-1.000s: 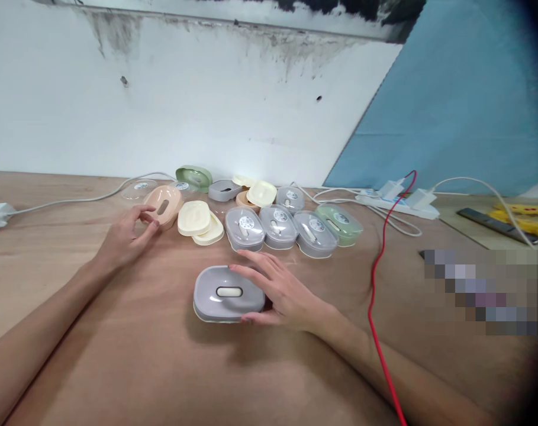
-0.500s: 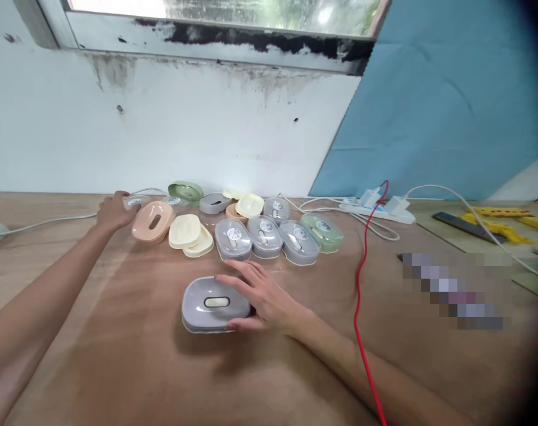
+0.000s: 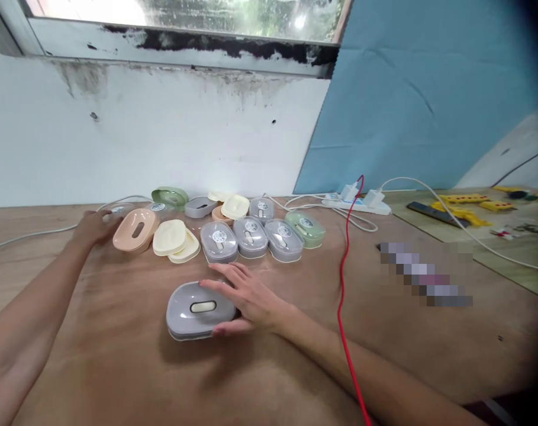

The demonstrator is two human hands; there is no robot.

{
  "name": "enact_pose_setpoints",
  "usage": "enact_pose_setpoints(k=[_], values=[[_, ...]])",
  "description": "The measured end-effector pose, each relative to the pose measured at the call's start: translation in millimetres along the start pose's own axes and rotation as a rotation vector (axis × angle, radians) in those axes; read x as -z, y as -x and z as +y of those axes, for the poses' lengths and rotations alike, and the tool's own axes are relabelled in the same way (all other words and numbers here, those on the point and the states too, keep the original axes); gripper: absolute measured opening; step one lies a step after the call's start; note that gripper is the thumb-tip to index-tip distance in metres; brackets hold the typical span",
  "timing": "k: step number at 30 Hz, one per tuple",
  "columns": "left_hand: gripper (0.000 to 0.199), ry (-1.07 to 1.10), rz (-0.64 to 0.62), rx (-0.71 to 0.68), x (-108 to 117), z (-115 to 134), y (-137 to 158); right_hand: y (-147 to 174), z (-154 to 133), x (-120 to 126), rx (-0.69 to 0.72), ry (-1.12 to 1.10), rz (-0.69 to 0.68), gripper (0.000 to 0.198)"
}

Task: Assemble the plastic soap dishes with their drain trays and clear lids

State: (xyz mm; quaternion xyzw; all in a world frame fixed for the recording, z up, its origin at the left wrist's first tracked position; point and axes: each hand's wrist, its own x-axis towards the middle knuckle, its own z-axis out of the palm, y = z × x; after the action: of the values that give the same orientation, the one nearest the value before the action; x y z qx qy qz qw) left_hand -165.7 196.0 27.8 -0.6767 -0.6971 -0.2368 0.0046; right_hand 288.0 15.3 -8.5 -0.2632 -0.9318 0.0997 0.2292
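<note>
So the two hands are well apart here. The left arm reaches way out from the lower left corner, with the left hand (image 3: pixel 93 226) toward the back of the table (image 3: pixel 126 378). The right arm comes in from the lower right, and the right hand (image 3: pixel 251 303) is clamped on the right end of a gray dish (image 3: pixel 182 307), thumb along the near edge, fingers over the far one.

That gray dish lies flat in front of the row of lidded gray boxes (image 3: pixel 250 236), nearer the camera than the left hand. A peach dish (image 3: pixel 127 238) lies just right of the left hand, cream pieces (image 3: pixel 168 235) beside it.

The left fingertips are small and blurry; they're probably by the clear lid (image 3: pixel 118 209), but I honestly can't tell whether they're gripping it. The right hand covers the gray dish's right end, a red cable (image 3: pixel 341 284) crosses the right forearm, and a pixelated patch (image 3: pixel 422 275) hides something on the right.
</note>
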Motion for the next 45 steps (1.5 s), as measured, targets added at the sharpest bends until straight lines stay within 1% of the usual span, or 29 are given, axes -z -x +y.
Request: enact_pose_setpoints(k=[3,6,8,12,14,15,17,19,21,22,23,24,26,28,30,32,34,37,41,43,45], values=[[0.036,-0.037,0.01,0.134,3.5,-2.4,-1.4,-0.5,-1.9,1.2,0.023,0.012,0.0,0.092],[0.037,0.009,0.07,0.186,8.3,-2.4,3.6,-0.4,-4.8,1.4,0.042,0.031,0.014,0.099],[0.037,0.069,0.159,0.201,12.7,-1.2,9.4,0.1,-5.6,0.5,0.055,0.033,0.039,0.099],[0.032,0.202,0.422,0.234,28.3,8.1,20.6,0.2,-3.6,-1.9,0.075,0.034,0.086,0.095],[0.024,0.273,0.524,0.222,38.4,20.7,29.8,-0.7,-1.8,-3.1,0.08,0.042,0.091,0.092],[0.022,0.311,0.556,0.194,42.7,29.9,37.5,-1.4,-1.0,-3.7,0.083,0.047,0.099,0.091],[0.026,0.39,0.569,0.078,47.5,54.2,61.7,-2.8,0.2,-4.5,0.088,0.054,0.15,0.092],[0.031,0.449,0.512,-0.109,45.5,83.9,96.2,-3.5,0.7,-4.4,0.083,0.06,0.243,0.097],[0.033,0.498,0.383,-0.302,36.6,114.1,134.7,-3.0,0.8,-3.0,0.067,0.066,0.337,0.103],[0.033,0.532,0.292,-0.424,30.3,127.4,152.8,-2.4,0.8,-1.9,0.06,0.068,0.368,0.106],[0.032,0.59,0.198,-0.594,23.4,138.6,168.9,-1.6,0.9,-0.7,0.058,0.067,0.384,0.108],[0.034,0.617,0.129,-0.695,16.4,147.4,182.3,-0.8,1.2,0.5,0.064,0.061,0.386,0.109],[0.04,0.669,0.054,-0.804,3.9,156.8,200.6,0.6,1.8,2.1,0.084,0.035,0.35,0.108],[0.048,0.692,0.005,-0.857,-5.2,156.8,208.5,1.3,2.1,2.7,0.103,0.013,0.296,0.104],[0.053,0.691,-0.026,-0.91,-10.1,151.2,209.2,1.6,1.6,3.0,0.102,0.001,0.258,0.1],[0.058,0.667,-0.032,-0.964,-11.1,144.6,206.5,2.1,0.2,3.9,0.095,-0.016,0.232,0.099],[0.065,0.635,-0.047,-0.989,-9.3,140.2,203.5,3.3,-1.3,5.3,0.085,-0.042,0.206,0.097],[0.074,0.615,-0.126,-0.957,-5.5,138.6,200.8,6.0,-2.6,7.0,0.069,-0.067,0.173,0.09],[0.085,0.619,-0.244,-0.868,-5.3,138.0,199.6,8.6,-1.7,6.4,0.044,-0.078,0.147,0.087],[0.09,0.598,-0.26,-0.835,-6.8,136.5,199.1,9.0,-0.5,5.6,0.057,-0.077,0.151,0.085],[0.091,0.562,-0.261,-0.831,-8.1,135.1,198.8,9.3,0.8,4.8,0.075,-0.061,0.151,0.081]])
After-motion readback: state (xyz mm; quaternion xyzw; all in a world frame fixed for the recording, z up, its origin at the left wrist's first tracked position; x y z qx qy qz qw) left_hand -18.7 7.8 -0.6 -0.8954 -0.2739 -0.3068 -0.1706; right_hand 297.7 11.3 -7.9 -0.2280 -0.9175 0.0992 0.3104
